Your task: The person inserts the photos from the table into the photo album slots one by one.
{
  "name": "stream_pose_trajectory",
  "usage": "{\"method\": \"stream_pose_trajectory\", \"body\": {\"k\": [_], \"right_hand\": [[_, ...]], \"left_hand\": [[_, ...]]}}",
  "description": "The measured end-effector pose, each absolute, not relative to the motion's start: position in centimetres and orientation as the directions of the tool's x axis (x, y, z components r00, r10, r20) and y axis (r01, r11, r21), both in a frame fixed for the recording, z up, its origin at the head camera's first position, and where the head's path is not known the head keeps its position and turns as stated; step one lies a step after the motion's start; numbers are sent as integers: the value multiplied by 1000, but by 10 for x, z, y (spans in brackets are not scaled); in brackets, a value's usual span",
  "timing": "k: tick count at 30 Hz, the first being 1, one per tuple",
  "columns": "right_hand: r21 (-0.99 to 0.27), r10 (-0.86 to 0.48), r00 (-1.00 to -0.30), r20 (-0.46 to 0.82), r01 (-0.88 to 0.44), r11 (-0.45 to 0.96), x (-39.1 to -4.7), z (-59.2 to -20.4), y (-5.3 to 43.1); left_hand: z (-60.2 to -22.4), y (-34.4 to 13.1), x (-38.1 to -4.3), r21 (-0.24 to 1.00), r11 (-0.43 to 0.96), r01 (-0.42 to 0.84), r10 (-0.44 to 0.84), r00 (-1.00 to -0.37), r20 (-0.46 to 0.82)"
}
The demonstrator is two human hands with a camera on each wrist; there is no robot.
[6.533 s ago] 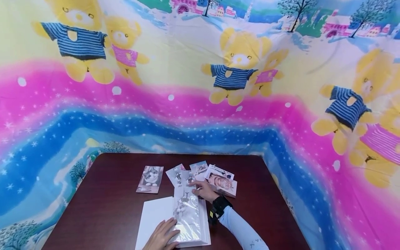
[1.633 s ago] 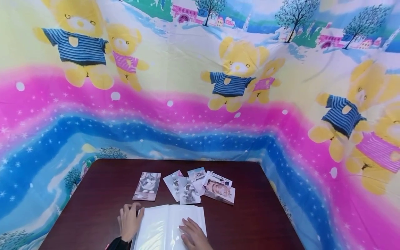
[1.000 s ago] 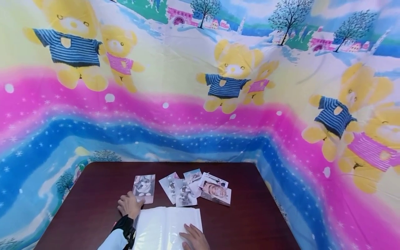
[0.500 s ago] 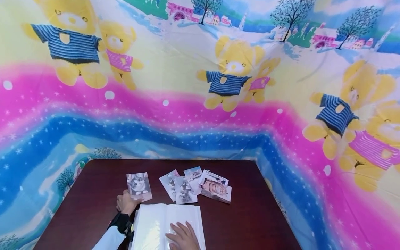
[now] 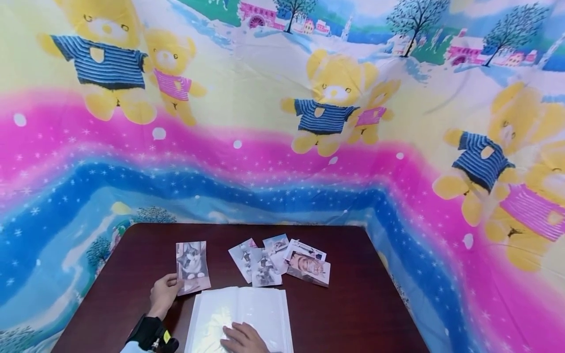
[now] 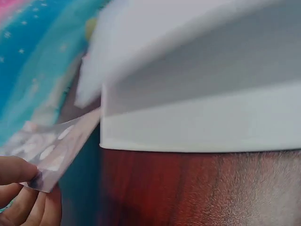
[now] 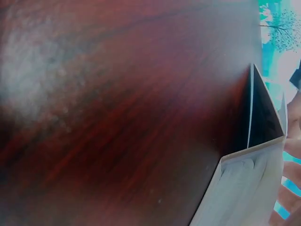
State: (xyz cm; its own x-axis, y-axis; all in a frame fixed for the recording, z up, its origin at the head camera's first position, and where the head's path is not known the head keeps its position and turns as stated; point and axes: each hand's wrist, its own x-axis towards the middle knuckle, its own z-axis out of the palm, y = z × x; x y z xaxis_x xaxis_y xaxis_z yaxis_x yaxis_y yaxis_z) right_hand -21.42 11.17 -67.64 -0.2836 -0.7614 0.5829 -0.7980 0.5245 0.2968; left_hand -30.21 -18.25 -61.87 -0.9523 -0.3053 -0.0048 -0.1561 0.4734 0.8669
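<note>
A grey-and-white cat photo is pinched at its lower left corner by my left hand, left of the album. In the left wrist view, the thumb lies on the face of the photo and the fingers are beneath it. A white photo album with clear sleeves lies open at the table's front, its lower part cut off by the frame. My right hand rests on its pages with the fingers extended. The right wrist view shows the album's edge and part of that hand.
Several overlapping photos lie behind the album, the rightmost photo showing an orange animal face. The dark wooden table ends at a patterned cloth backdrop with teddy bears.
Earlier my right hand reached to the far end of the album. Since then the album lies at another spread, and my left hand reached the cat photo, drew it left and lifted its near corner.
</note>
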Motion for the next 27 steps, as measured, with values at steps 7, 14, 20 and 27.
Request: {"method": "stream_pose_trajectory", "body": {"k": [7,14,20,27], "right_hand": [[268,-765,-321,558,-803,532,-213,-676,112],[277,-772,-311,554,-806,523,-213,-681,111],[268,-777,-326,538,-808,525,-212,-681,111],[171,-733,-324,597,-842,512,-216,-673,105]], "left_hand": [[-603,-180,-287,909,391,-141,-313,-950,-12],[-592,-172,-269,931,341,-133,-335,-942,-11],[-589,-157,-258,954,278,-111,-324,-946,-15],[-589,-132,-247,978,196,-70,-266,-964,-15]]}}
